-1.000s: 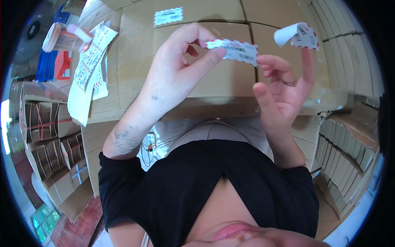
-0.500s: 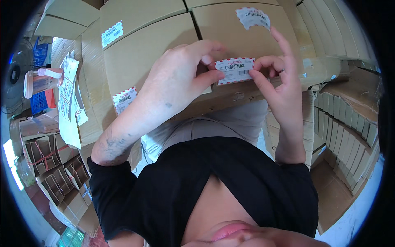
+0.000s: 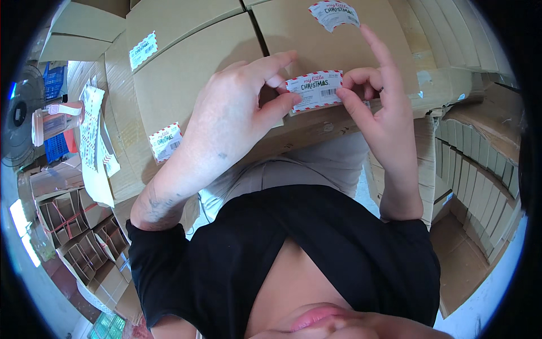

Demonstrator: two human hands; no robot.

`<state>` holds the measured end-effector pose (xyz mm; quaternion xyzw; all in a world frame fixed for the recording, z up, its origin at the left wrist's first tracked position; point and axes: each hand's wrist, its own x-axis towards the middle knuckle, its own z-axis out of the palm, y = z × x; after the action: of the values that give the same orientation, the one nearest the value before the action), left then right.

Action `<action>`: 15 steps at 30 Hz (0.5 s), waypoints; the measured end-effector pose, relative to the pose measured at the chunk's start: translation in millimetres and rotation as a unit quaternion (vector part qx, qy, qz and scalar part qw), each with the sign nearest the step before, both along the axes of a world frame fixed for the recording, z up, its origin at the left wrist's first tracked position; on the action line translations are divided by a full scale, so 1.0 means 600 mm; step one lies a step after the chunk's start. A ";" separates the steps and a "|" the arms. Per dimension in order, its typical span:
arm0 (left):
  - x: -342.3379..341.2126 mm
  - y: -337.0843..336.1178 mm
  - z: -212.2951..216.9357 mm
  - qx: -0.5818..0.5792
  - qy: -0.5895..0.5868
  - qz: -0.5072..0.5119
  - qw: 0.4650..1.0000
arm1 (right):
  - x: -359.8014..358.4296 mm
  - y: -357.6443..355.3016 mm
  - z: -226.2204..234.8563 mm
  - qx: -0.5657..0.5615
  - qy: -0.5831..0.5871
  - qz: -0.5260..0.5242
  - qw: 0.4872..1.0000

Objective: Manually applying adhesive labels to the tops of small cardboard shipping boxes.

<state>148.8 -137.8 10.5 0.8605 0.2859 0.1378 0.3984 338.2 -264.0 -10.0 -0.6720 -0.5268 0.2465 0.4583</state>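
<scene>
A white sticker label [image 3: 314, 90] with a red-striped, scalloped border is stretched between my two hands above the near edge of a brown cardboard box [image 3: 333, 53]. My left hand [image 3: 243, 99] pinches its left end between thumb and fingers. At the other end, my right hand [image 3: 375, 93] grips it with thumb and a bent finger, while another finger points up and away. A second, curved label [image 3: 334, 15] touches that raised fingertip and seems to cling to it. On the neighbouring box [image 3: 186, 73], similar labels sit near the left: one far label [image 3: 143, 51] and one near label [image 3: 165, 141].
Left of the boxes hang printed label sheets [image 3: 93, 141], beside a pink-lidded clear bottle [image 3: 53, 125] and a black fan [image 3: 20, 110]. Divided cartons [image 3: 84, 248] stand at lower left. Folded cardboard [image 3: 480, 175] is stacked upright on the right.
Both hands and the held label have moved slightly away from me and left, and the curved label has moved with the raised fingertip. The whole view has also shifted a little.
</scene>
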 end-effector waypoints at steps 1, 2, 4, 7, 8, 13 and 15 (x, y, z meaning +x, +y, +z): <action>0.000 -0.001 -0.001 -0.001 0.000 -0.001 1.000 | -0.001 0.000 0.001 -0.001 0.000 -0.001 1.000; 0.000 -0.001 -0.001 0.012 0.003 -0.003 1.000 | -0.002 0.001 0.002 0.000 0.013 -0.001 1.000; 0.001 -0.004 -0.002 0.024 0.006 -0.005 1.000 | -0.001 0.001 0.003 0.000 0.026 -0.001 1.000; -0.001 -0.015 0.012 0.165 0.020 -0.032 0.986 | 0.005 0.006 0.003 0.041 -0.112 0.018 0.993; 0.000 -0.021 0.024 0.228 0.053 -0.022 0.972 | 0.008 0.005 0.004 0.035 -0.133 0.001 0.991; -0.001 -0.015 0.011 0.338 0.046 -0.095 0.935 | 0.022 0.017 0.020 0.023 -0.083 0.018 0.996; -0.003 -0.024 0.010 0.257 0.075 -0.272 0.924 | 0.028 0.016 0.023 -0.009 0.077 0.002 0.997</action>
<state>147.1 -152.4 16.5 0.9859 0.0250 0.0282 0.1631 354.9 -254.2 3.6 -0.6541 -0.4892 0.3029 0.4910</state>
